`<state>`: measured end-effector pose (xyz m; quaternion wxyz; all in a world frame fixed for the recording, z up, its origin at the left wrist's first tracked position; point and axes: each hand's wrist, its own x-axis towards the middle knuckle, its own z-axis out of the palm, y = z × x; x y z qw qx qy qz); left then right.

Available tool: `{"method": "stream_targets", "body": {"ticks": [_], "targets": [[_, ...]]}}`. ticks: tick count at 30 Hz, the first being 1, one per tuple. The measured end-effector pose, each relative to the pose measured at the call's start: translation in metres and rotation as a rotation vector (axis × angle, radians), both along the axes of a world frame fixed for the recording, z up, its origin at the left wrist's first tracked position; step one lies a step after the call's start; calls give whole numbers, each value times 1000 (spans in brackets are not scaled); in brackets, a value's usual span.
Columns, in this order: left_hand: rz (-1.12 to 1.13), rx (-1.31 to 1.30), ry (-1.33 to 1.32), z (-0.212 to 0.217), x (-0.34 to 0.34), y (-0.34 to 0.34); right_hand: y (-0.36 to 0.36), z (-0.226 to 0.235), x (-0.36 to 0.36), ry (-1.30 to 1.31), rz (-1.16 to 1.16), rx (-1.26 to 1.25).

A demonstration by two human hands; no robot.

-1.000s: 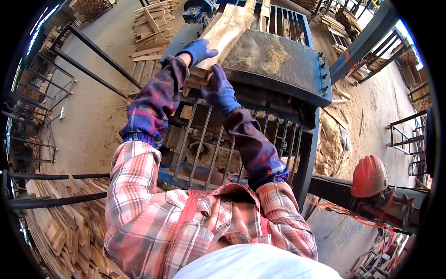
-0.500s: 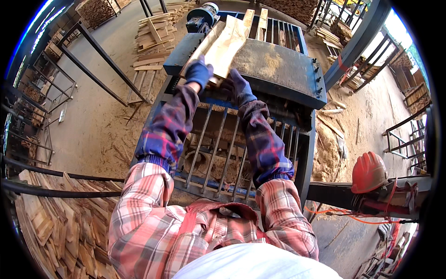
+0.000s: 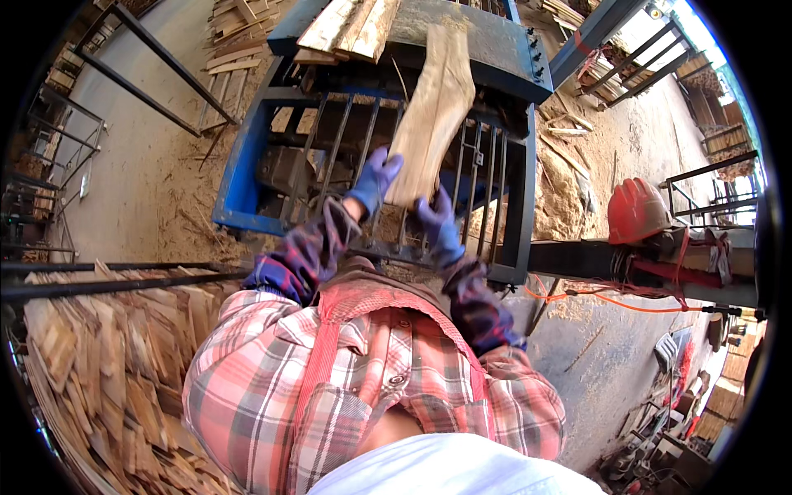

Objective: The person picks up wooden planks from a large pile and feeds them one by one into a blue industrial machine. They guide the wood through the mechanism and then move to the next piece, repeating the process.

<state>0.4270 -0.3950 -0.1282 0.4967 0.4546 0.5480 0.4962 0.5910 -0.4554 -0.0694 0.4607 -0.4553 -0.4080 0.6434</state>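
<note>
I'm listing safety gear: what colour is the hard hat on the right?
The hard hat is red; the head view shows it best.

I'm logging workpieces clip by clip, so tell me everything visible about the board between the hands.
The board looks like rough wood, pale brown with darker streaks along its length. It is long and flat, with uneven sides; the right edge bulges to a blunt corner. It slants, near end leftward, above the metal bars, its far end overlapping the machine cover. The gloved left hand is at its left edge, the gloved right hand by its near right corner; grip is unclear.
</note>
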Motion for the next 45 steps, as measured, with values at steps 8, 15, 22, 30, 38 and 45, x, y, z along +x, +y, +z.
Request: {"method": "stream_targets", "body": {"ticks": [8, 15, 22, 30, 38, 45], "targets": [[297, -101, -301, -40, 51, -116, -96, -26, 39, -680, 61, 291], [199, -117, -416, -26, 17, -82, -46, -32, 26, -1190, 305, 771], [238, 31, 323, -11, -10, -57, -18, -28, 1, -1324, 326, 707], [269, 16, 935, -30, 21, -10, 50, -69, 4, -1445, 300, 767], [317, 631, 1431, 63, -61, 153, 148, -62, 0, -1511, 357, 590], [247, 591, 1735, 67, -65, 199, 229, -46, -22, -734, 170, 296]]}}
